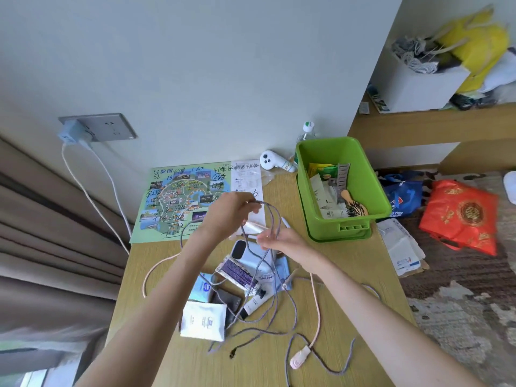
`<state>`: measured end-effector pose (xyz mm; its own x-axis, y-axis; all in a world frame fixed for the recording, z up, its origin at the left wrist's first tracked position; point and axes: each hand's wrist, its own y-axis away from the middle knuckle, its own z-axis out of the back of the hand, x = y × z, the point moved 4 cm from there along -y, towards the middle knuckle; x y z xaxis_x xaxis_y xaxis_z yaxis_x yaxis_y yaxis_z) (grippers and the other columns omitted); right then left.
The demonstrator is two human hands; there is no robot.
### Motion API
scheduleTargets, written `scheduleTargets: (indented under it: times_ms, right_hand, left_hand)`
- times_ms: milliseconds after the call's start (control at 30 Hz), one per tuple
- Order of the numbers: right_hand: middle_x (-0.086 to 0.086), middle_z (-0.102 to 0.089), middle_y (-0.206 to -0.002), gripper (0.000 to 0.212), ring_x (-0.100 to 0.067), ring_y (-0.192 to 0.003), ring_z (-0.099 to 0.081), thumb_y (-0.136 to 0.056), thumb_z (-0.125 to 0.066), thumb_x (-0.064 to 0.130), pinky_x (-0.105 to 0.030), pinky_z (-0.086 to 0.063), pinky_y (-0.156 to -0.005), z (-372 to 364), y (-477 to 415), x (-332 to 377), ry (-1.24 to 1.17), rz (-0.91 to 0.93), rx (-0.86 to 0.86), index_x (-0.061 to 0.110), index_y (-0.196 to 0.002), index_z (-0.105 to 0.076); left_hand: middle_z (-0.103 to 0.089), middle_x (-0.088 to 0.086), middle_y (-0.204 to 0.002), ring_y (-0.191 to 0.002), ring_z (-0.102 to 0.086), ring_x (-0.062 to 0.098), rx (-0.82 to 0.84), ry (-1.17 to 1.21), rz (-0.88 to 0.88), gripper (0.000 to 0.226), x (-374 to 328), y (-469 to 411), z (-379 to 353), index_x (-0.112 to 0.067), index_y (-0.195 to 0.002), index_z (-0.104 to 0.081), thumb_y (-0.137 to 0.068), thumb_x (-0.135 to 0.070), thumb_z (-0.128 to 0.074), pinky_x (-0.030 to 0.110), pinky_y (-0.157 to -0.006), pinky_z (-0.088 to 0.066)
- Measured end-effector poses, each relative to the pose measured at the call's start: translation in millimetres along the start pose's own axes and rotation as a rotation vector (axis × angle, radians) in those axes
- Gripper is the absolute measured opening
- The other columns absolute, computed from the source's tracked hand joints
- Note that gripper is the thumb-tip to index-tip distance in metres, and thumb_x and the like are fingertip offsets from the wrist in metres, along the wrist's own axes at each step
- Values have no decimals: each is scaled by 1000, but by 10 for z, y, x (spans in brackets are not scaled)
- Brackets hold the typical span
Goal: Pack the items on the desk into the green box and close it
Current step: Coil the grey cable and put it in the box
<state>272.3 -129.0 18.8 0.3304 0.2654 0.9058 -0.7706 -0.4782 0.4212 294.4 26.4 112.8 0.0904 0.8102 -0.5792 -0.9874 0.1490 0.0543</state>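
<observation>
The green box (360,174) stands open at the desk's back right, holding a hairbrush (353,203), packets and a grey clip. My left hand (229,210) pinches a loop of grey-purple braided cable (268,216) above the desk. My right hand (279,241) is just below, palm up, fingers loosely spread with the cable strands running across them. The rest of the cable trails down over a pale blue power bank (251,255), a purple packet (238,273), a white tube (255,303), a white sachet (203,321) and a pink cable (315,308).
A map sheet (173,196) and a printed paper lie at the back of the desk. A white device (272,161) and a water bottle (307,131) stand behind the box. White charger cables hang from a wall socket (97,127). Bags lie on the floor at right.
</observation>
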Motion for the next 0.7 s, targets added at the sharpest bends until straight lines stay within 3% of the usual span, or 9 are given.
scheduleTargets:
  times_ms: [133, 200, 233, 367, 467, 600, 700]
  right_hand:
    - [0, -72, -81, 8, -11, -78, -65, -91, -66, 19, -12, -50, -68, -32, 41, 125, 40, -5, 49, 15, -88, -72]
    - [-6, -75, -93, 10, -14, -84, -63, -92, -64, 24, -26, -51, -80, -13, 57, 161, 100, -12, 59, 18, -90, -72]
    - [-9, -73, -102, 11, -11, -87, -64, -92, -64, 27, -27, -51, -84, -6, 70, 189, 117, -19, 72, 18, -93, -71]
    - [-5, -71, -105, 24, -3, -95, -64, -87, -71, 28, -16, -46, -87, -40, 112, 299, 147, -38, 120, 10, -102, -66]
    - [4, -66, -106, 43, 0, -91, -64, -81, -78, 24, -15, -48, -85, -166, 117, 397, 180, -3, 118, 21, -117, -54]
    - [-2, -55, -94, 76, 3, -72, -56, -73, -83, 25, -20, -44, -79, -339, 34, 600, 159, 92, -41, 36, -135, -40]
    - [4, -46, -83, 75, 8, -53, -48, -69, -85, 32, -11, -41, -62, -543, -61, 810, 173, 118, 40, 40, -131, -45]
  left_hand:
    - [-56, -2, -54, -47, -59, 12, -59, 132, -41, 22, -175, -25, 417, -11, -82, -68, -96, -24, -56, 28, -52, -44]
    - [-52, 0, -51, -43, -59, 17, -107, 196, -56, 22, -227, -36, 620, -11, -80, -66, -96, -22, -56, 32, -52, -48]
    - [-50, 0, -50, -42, -59, 19, -138, 219, -65, 23, -251, -39, 725, -11, -79, -66, -96, -22, -56, 34, -51, -48]
    - [-47, 0, -47, -39, -55, 23, -228, 265, -85, 23, -356, -33, 1085, -12, -78, -66, -96, -23, -56, 41, -51, -52]
    - [-46, 0, -48, -37, -52, 21, -262, 325, -92, 23, -463, -6, 1278, -12, -79, -66, -96, -23, -56, 43, -49, -51]
    - [-46, -4, -45, -37, -49, 19, -280, 418, -108, 23, -633, 62, 1476, -9, -81, -67, -96, -23, -57, 41, -44, -51]
    - [-48, 1, -48, -39, -49, 22, -271, 442, -129, 23, -728, 139, 1590, -7, -83, -67, -97, -23, -56, 42, -44, -52]
